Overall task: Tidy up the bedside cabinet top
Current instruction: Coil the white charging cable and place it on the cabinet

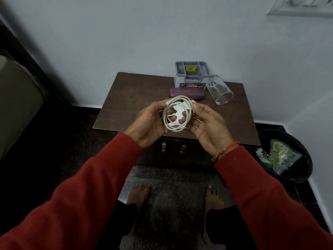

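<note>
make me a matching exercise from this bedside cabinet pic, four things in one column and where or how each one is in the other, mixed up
Things:
1. white cable
2. drinking glass
3. purple case
4. grey organiser

Place or state:
A. lying on its side on the cabinet top
B. standing against the wall at the back
C. coiled, held between both hands
D. lying flat just in front of the organiser

Pairs: 1-C, 2-A, 3-D, 4-B
</note>
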`<action>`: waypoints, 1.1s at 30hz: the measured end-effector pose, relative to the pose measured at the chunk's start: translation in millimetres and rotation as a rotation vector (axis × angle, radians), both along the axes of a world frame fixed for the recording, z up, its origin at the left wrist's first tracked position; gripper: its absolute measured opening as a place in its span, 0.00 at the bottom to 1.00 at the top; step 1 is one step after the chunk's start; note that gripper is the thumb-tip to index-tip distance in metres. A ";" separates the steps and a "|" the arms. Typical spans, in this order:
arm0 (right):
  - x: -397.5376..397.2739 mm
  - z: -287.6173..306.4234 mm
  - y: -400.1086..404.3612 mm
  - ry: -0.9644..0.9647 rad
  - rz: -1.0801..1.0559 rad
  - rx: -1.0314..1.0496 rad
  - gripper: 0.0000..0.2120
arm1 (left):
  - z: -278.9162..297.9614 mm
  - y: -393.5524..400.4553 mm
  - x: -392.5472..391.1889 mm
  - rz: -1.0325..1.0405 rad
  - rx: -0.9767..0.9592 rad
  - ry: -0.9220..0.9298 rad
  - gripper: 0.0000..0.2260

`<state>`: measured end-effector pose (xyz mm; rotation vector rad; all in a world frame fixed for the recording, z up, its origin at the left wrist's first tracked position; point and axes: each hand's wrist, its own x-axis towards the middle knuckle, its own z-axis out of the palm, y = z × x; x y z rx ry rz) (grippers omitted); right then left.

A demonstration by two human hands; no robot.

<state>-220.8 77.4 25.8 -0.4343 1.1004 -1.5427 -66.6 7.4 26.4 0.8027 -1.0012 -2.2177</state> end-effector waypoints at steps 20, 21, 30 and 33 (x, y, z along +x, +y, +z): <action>23.0 -13.5 2.2 0.405 0.155 -0.081 0.09 | -6.1 12.1 -15.1 0.427 -0.213 -0.105 0.07; 24.0 -13.1 2.6 0.401 0.160 -0.094 0.08 | -6.6 12.5 -15.1 0.449 -0.227 -0.133 0.07; 24.2 -6.6 6.5 0.329 0.167 -0.069 0.10 | -7.6 14.1 -14.6 0.553 -0.478 -0.294 0.04; 19.8 -2.3 8.0 0.270 0.194 -0.033 0.13 | -12.5 11.3 -11.4 0.579 -0.644 -0.373 0.04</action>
